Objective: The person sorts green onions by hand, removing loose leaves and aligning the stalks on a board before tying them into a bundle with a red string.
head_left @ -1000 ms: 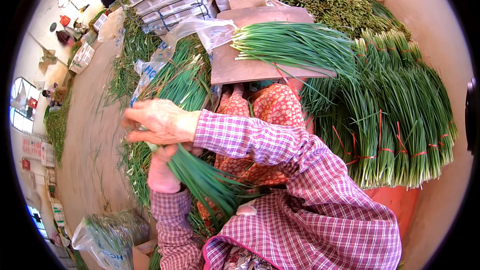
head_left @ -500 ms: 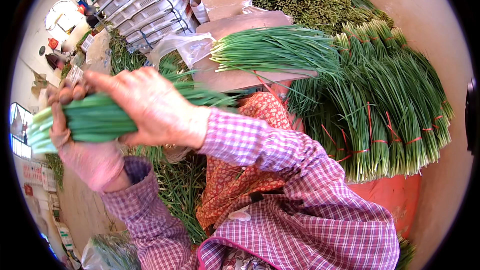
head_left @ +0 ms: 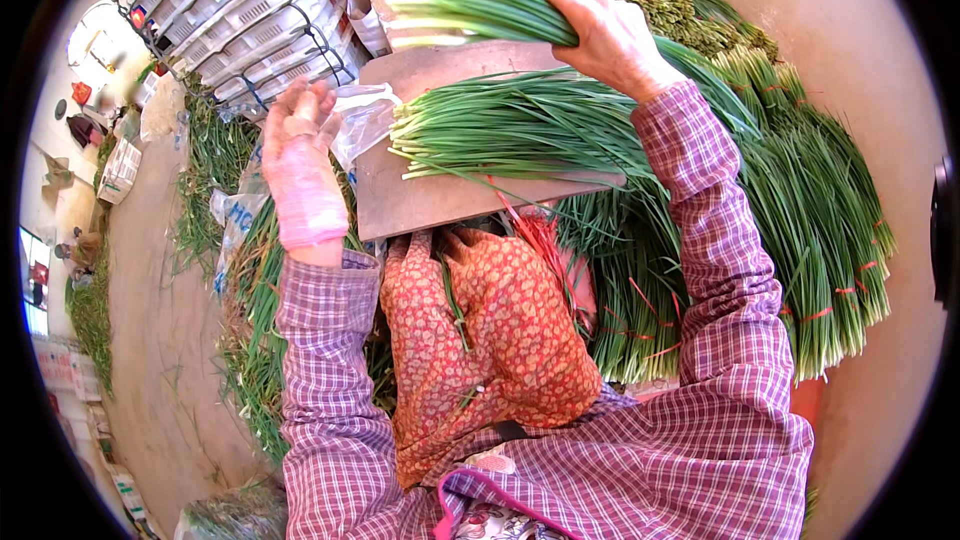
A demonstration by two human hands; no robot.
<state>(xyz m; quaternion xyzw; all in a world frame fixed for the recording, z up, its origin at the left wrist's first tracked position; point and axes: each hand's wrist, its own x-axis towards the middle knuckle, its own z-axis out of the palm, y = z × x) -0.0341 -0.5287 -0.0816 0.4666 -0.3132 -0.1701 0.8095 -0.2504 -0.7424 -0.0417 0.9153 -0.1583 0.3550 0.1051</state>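
My right hand [head_left: 612, 40] grips a bunch of garlic chives [head_left: 480, 8] above the far edge of a flat board [head_left: 420, 202]. The pale stem ends point left, and the green leaves trail off to the right behind my wrist. On the board lies a loose pile of chives [head_left: 520, 125], its pale ends also toward the left. My left hand [head_left: 303, 160], wrapped in pink around palm and wrist, is raised left of the board with nothing in it. Its fingers are loosely bent and apart, close to a clear plastic bag [head_left: 362, 122].
Many chive bundles tied with red bands [head_left: 810, 240] are stacked at right, beside red ties [head_left: 545, 240]. White crates [head_left: 230, 15] rise at the far left. Loose leaves [head_left: 255, 310] lie on the left. A red floral cloth [head_left: 490, 330] covers my lap.
My right hand has carried the chive bunch from the left over to above the board. My left hand has let go of the bunch and is now apart, farther right and higher.
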